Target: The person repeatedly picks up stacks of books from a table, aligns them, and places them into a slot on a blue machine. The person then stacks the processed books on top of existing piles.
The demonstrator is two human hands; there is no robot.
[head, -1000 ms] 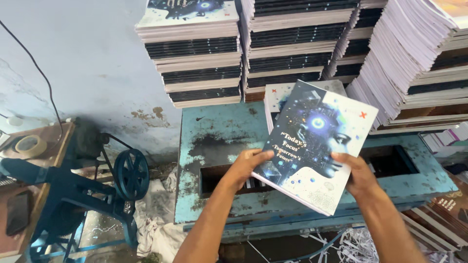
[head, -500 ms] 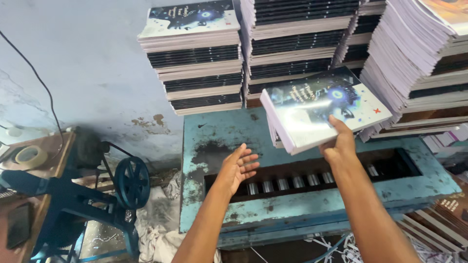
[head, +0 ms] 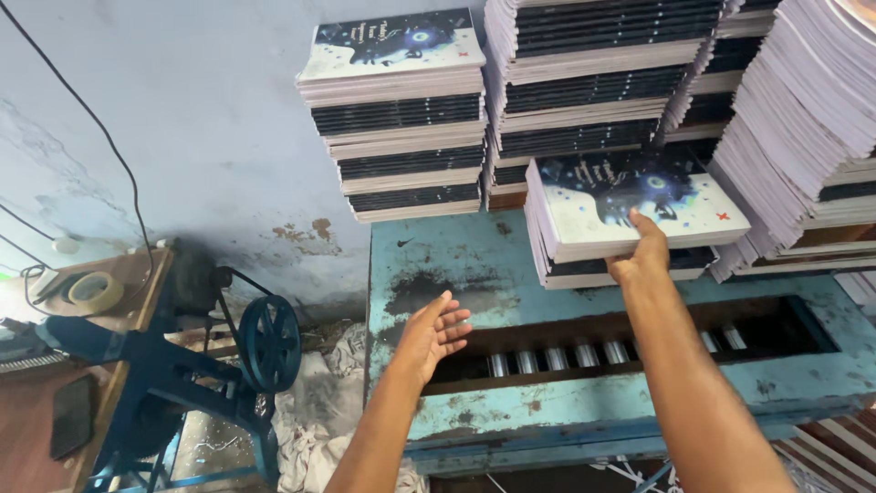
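Fingers of the right hand (head: 646, 251) rest on the near edge of a book (head: 639, 203) with a dark and white cover, the grip holding it flat atop a short pile (head: 558, 260) at the far edge of the blue-green bench (head: 474, 265). The left hand (head: 433, 333) hovers open, grip wide and holding nothing, above the bench's slot of metal rollers (head: 557, 358). Tall book stacks (head: 401, 137) rise against the wall behind. A dark blue wheeled machine (head: 265, 342) stands left of the bench.
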